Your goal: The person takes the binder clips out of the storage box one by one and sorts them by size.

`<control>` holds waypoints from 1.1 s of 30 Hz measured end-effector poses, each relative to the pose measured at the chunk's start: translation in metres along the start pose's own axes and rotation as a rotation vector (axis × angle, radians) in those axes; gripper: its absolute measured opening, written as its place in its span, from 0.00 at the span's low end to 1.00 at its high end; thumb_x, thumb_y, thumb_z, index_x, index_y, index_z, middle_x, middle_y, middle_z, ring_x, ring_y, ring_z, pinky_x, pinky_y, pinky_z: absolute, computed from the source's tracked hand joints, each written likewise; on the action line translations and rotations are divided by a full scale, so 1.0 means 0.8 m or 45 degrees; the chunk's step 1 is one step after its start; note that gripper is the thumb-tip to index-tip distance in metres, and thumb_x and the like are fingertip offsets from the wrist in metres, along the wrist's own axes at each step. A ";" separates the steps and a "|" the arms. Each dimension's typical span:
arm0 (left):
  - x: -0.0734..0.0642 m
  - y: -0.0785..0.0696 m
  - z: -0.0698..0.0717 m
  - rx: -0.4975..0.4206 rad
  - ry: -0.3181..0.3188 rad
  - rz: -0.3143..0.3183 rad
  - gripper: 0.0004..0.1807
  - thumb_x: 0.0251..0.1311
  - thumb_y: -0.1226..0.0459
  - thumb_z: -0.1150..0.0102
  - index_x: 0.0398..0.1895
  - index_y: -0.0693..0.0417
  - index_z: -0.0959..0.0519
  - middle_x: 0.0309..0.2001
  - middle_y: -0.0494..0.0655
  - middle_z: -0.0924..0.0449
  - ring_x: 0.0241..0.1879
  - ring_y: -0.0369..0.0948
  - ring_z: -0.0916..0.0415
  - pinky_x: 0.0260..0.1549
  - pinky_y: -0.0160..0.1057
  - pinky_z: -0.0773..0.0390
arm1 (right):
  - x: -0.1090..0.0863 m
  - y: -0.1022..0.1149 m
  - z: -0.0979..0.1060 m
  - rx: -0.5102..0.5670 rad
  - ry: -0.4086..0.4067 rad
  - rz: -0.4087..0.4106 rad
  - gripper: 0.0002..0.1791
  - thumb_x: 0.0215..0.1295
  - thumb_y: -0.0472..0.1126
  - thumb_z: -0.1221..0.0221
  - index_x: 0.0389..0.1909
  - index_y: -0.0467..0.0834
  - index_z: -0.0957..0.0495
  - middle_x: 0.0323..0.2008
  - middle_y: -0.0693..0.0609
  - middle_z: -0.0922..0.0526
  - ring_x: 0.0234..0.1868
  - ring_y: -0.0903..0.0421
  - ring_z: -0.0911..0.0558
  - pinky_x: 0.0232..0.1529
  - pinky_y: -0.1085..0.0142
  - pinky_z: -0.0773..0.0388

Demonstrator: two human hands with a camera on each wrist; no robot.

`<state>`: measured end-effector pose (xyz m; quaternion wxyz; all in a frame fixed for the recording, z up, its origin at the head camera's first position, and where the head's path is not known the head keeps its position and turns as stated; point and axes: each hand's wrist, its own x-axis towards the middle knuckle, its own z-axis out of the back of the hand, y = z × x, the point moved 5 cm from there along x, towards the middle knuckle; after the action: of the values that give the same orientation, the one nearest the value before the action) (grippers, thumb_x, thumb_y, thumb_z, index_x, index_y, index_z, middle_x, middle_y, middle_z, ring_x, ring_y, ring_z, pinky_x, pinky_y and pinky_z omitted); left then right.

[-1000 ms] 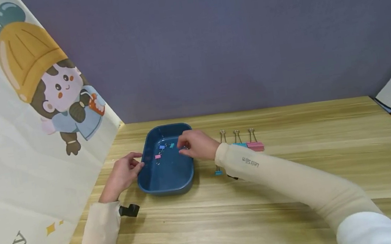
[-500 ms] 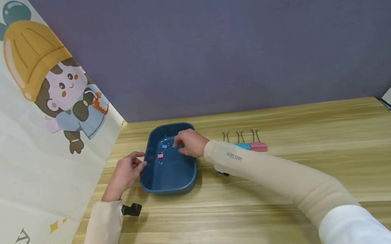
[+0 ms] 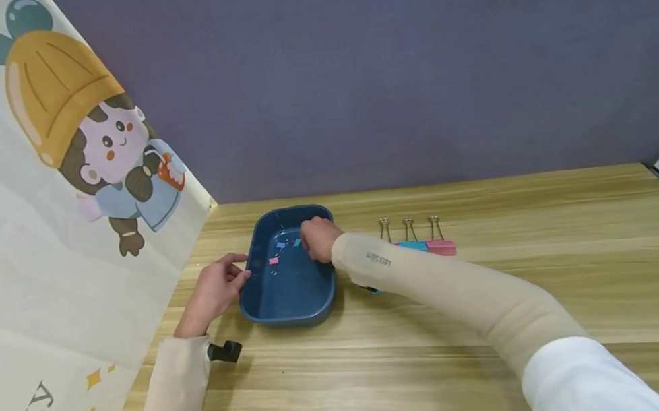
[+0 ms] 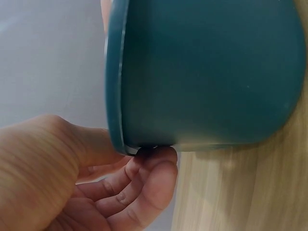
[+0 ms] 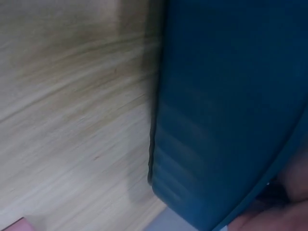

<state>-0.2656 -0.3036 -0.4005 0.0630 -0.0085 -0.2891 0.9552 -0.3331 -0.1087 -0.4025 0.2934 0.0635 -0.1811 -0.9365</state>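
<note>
A dark blue plastic bin [image 3: 291,298] holds a blue binder clip [image 3: 281,245], a pink binder clip [image 3: 273,261] and a teal binder clip [image 3: 297,242]. My left hand [image 3: 217,289] pinches the bin's left rim; in the left wrist view the thumb goes over the rim and the fingers [image 4: 144,192] press the outer wall. Reaching over the right rim, my right hand [image 3: 320,239] has its fingers down inside the bin, close beside the teal clip. Something dark shows by the right fingers [image 5: 284,219], and I cannot tell whether they hold it.
Right of the bin stand larger binder clips in a row, a teal one [image 3: 412,245] and a pink one [image 3: 441,247] among them, partly behind my right sleeve [image 3: 396,259]. A small teal clip [image 3: 376,291] peeks out under that forearm. A purple-grey wall [image 3: 389,90] rises behind the table.
My right hand has dipped deeper into the bin, covering the teal clip and then showing it again. My left hand keeps its grip on the rim. The view has shifted slightly.
</note>
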 end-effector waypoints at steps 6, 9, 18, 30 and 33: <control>0.000 0.000 -0.001 0.003 0.007 0.002 0.18 0.65 0.68 0.46 0.56 0.65 0.28 0.31 0.53 0.23 0.24 0.42 0.26 0.21 0.38 0.24 | 0.002 0.003 -0.004 -0.109 -0.006 -0.089 0.04 0.58 0.31 0.39 0.34 0.41 0.20 0.30 0.51 0.20 0.33 0.56 0.21 0.38 0.65 0.23; 0.000 0.000 -0.001 0.006 0.008 0.003 0.18 0.65 0.68 0.45 0.56 0.65 0.28 0.31 0.53 0.23 0.24 0.42 0.26 0.21 0.38 0.24 | 0.003 0.004 -0.008 -0.157 0.004 -0.147 0.11 0.59 0.31 0.40 0.43 0.40 0.21 0.37 0.49 0.19 0.38 0.54 0.20 0.41 0.63 0.23; 0.000 -0.001 0.002 -0.006 0.002 -0.017 0.17 0.65 0.69 0.45 0.55 0.66 0.28 0.31 0.53 0.23 0.24 0.42 0.25 0.21 0.37 0.23 | 0.004 0.008 -0.015 -0.236 0.016 -0.186 0.12 0.62 0.32 0.42 0.46 0.44 0.20 0.41 0.49 0.18 0.39 0.53 0.19 0.38 0.60 0.21; -0.002 0.004 0.002 0.029 0.007 -0.018 0.17 0.65 0.67 0.45 0.56 0.64 0.28 0.32 0.52 0.23 0.27 0.43 0.25 0.24 0.37 0.23 | 0.004 0.014 -0.019 -0.198 0.012 -0.064 0.05 0.57 0.38 0.36 0.24 0.48 0.20 0.24 0.57 0.21 0.27 0.58 0.22 0.28 0.65 0.24; -0.004 0.006 0.003 0.037 0.003 -0.015 0.17 0.65 0.67 0.45 0.56 0.64 0.28 0.32 0.53 0.23 0.27 0.44 0.25 0.25 0.38 0.22 | 0.003 0.013 -0.013 -0.068 -0.011 -0.021 0.08 0.56 0.39 0.34 0.20 0.49 0.21 0.22 0.58 0.22 0.26 0.58 0.23 0.28 0.67 0.26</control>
<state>-0.2633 -0.3091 -0.4008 0.0690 -0.0070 -0.2752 0.9589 -0.3271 -0.1212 -0.4084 0.2867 0.0530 -0.1568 -0.9436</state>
